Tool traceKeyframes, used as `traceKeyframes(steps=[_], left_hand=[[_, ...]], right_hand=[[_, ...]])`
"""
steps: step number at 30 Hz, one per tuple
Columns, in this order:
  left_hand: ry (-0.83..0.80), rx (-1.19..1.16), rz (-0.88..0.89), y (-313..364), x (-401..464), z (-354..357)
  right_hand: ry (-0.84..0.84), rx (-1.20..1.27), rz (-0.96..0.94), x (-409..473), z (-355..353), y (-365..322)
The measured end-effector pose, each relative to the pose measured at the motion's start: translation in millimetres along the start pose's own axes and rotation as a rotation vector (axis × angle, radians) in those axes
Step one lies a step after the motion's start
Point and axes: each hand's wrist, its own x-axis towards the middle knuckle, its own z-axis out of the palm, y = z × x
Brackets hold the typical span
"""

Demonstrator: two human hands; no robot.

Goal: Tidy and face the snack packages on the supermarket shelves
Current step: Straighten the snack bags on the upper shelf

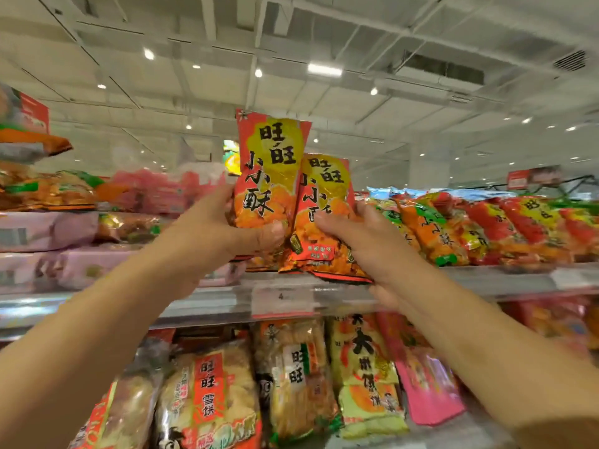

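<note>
Two red-and-orange snack bags with yellow tops stand upright above the upper shelf edge [227, 303]. My left hand [233, 225] grips the taller bag [270, 166] at its lower part. My right hand [366, 241] grips the shorter bag [324, 202], thumb across its front and fingers behind it. The two bags overlap, the shorter one in front. A row of the same kind of bags [486, 228], red and green ones, lies leaning on the upper shelf to the right.
Pink packages [48, 231] are stacked on the upper shelf at left, orange bags above them. The lower shelf holds rice-cracker bags [210, 393], a yellow-green bag [366, 377] and a pink bag [428, 384]. Price tags run along the shelf edge.
</note>
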Motion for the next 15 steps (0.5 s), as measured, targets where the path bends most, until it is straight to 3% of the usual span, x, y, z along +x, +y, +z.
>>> traceKeyframes(steps=[3, 7, 15], left_hand=[[-0.002, -0.153, 0.001, -8, 15, 58], [-0.064, -0.165, -0.037, -12, 40, 155], [-0.164, -0.206, -0.013, 1, 85, 394]], right_hand=[[0.101, -0.074, -0.044, -21, -60, 7], [0.221, -0.125, -0.084, -52, -158, 17], [0.307, -0.269, -0.048, -114, -395, 18]])
